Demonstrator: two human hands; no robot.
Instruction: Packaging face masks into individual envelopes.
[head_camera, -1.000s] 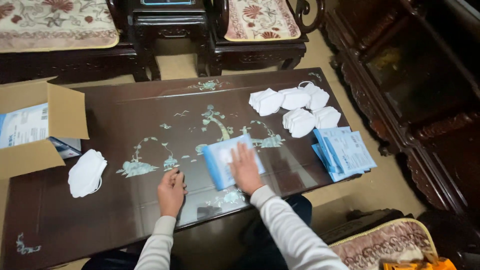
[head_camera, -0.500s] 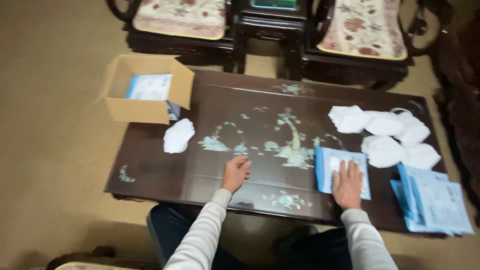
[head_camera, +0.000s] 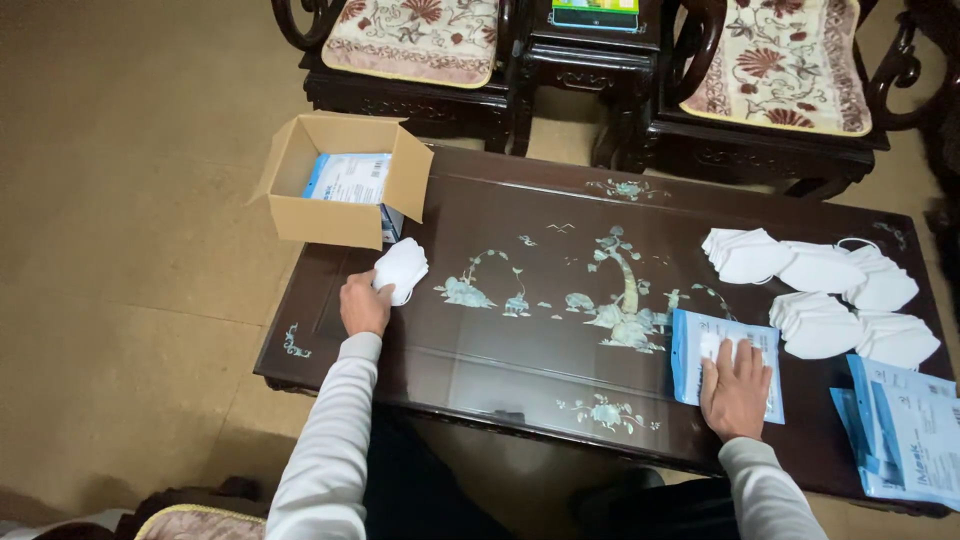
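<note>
Dark inlaid table (head_camera: 520, 340): left hand (head_camera: 364, 304) grips white folded mask (head_camera: 401, 268).

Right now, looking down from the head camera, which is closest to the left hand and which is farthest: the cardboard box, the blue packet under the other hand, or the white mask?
1. White mask: touching the left hand, at the table's left end.
2. Cardboard box: just behind it, on the left corner.
3. Blue packet: far across, under the right hand.
</note>
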